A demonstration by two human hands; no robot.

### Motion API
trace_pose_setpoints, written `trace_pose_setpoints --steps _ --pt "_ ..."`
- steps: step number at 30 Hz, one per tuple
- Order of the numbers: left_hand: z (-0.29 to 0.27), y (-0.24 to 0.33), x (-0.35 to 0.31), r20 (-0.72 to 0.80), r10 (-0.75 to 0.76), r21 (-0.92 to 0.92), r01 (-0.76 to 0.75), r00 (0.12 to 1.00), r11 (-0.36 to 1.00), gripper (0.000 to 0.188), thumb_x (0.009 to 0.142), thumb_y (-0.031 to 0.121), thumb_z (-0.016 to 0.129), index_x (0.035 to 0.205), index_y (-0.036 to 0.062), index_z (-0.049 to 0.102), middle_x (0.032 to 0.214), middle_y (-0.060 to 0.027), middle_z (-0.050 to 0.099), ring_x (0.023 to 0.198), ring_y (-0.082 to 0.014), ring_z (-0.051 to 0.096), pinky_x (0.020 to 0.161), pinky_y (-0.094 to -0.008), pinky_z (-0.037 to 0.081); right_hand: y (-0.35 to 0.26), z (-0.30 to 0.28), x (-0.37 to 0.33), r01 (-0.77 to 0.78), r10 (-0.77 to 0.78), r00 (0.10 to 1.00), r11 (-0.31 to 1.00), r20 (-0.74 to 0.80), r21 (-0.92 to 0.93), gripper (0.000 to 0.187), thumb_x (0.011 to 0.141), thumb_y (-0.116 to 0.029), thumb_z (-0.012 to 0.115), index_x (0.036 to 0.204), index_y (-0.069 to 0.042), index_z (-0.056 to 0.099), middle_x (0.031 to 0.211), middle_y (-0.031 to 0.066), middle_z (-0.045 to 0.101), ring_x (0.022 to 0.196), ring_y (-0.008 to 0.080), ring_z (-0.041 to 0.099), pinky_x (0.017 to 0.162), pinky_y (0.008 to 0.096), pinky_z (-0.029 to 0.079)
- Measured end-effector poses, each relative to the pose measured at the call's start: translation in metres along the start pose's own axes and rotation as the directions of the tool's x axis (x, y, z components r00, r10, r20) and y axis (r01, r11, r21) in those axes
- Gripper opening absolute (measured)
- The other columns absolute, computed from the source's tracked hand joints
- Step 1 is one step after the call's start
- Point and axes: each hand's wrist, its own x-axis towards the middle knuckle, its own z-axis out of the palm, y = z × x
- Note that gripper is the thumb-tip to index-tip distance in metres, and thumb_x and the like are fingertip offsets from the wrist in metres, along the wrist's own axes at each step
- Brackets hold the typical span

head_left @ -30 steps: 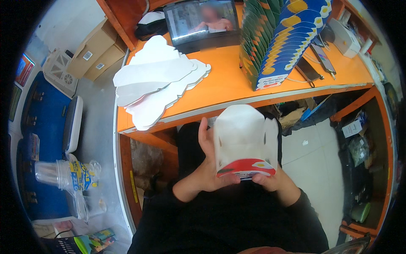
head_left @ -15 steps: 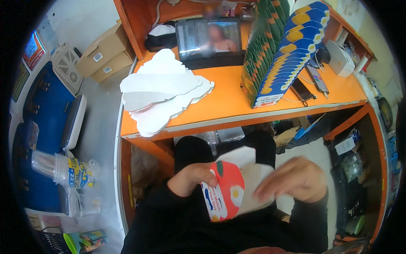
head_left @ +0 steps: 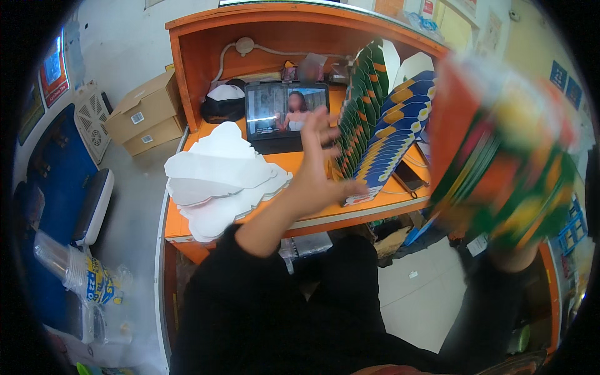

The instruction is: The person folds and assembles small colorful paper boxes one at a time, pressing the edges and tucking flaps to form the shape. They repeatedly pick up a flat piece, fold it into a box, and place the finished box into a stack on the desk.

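My left hand point(head_left: 315, 181) reaches over the desk with its fingers apart, nothing in it. Its fingertips are beside or against a leaning row of nested folded food cartons point(head_left: 390, 131), green on one side and blue with egg pictures on the other. Raised at the right, my right hand point(head_left: 515, 253) holds a stack of red and green printed cartons point(head_left: 500, 156). That stack is smeared by motion and hides most of the hand's fingers. Flat white carton blanks point(head_left: 219, 178) lie in a loose pile left of my left hand.
On the orange desk point(head_left: 290, 164) stand a tablet point(head_left: 284, 115) playing a video and a phone point(head_left: 409, 177). Brown cardboard boxes point(head_left: 147, 115) sit at the far left. Nearer are a blue chair point(head_left: 56, 181) and a sleeve of plastic cups point(head_left: 81, 272).
My left hand has left the red and white carton over my lap and moved forward to the nested row. My right hand has risen to the right with a carton stack. The view has tilted up.
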Motion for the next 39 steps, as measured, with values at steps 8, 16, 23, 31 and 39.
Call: trace_pose_setpoints --steps 8,16,23,31,39 --pt "-0.005 -0.033 0.075 0.007 0.16 0.36 -0.151 0.987 0.921 0.148 0.051 0.037 0.098 0.151 0.0137 -0.009 0.15 -0.0274 0.022 0.143 -0.0405 0.024 0.115 -0.0493 0.025 0.167 -0.1 0.062 -0.525 0.558 0.826 0.71 -0.079 -0.469 0.031 0.091 -0.02 0.059 0.117 -0.006 0.066 0.103 0.015 0.07 0.089 0.0285 0.069 0.077 0.0382 0.056" --pt "0.0 -0.026 0.062 0.057 0.163 0.431 -0.172 0.985 0.886 0.124 0.06 0.028 0.092 0.148 0.0049 0.006 0.145 -0.0251 0.03 0.14 -0.0362 0.029 0.115 -0.0427 0.024 0.184 -0.059 0.057 -0.623 0.769 0.535 0.639 0.35 -0.452 0.033 0.09 -0.023 0.061 0.117 -0.006 0.066 0.104 0.0141 0.07 0.088 0.0268 0.068 0.076 0.0377 0.056" --pt "0.006 -0.005 0.058 0.075 0.154 0.576 -0.169 0.985 0.8 0.122 0.058 0.033 0.091 0.145 0.0027 0.011 0.139 -0.0244 0.033 0.135 -0.0368 0.036 0.113 -0.0434 0.029 0.18 -0.067 0.069 -0.548 0.813 0.477 0.573 0.335 -0.61 0.035 0.089 -0.027 0.063 0.117 -0.007 0.067 0.106 0.0133 0.071 0.087 0.0254 0.068 0.076 0.0372 0.056" --pt "0.014 -0.001 0.059 0.084 0.186 0.554 -0.201 0.979 0.808 0.128 0.056 0.037 0.091 0.147 0.0003 0.008 0.141 -0.0295 0.031 0.134 -0.0422 0.035 0.113 -0.0459 0.03 0.153 -0.023 0.109 -0.411 0.769 0.4 0.637 0.499 -0.652 0.038 0.088 -0.03 0.065 0.117 -0.007 0.067 0.107 0.0124 0.071 0.086 0.0237 0.068 0.076 0.0367 0.056" --pt "0.0 -0.003 0.062 0.022 0.183 0.563 -0.163 0.983 0.81 0.128 0.054 0.038 0.093 0.146 0.0015 0.012 0.141 -0.0277 0.036 0.134 -0.0381 0.04 0.112 -0.0424 0.033 0.147 0.004 0.137 -0.343 0.723 0.298 0.691 0.624 -0.636 0.04 0.087 -0.034 0.067 0.118 -0.008 0.067 0.108 0.0114 0.071 0.085 0.022 0.068 0.075 0.0362 0.055"
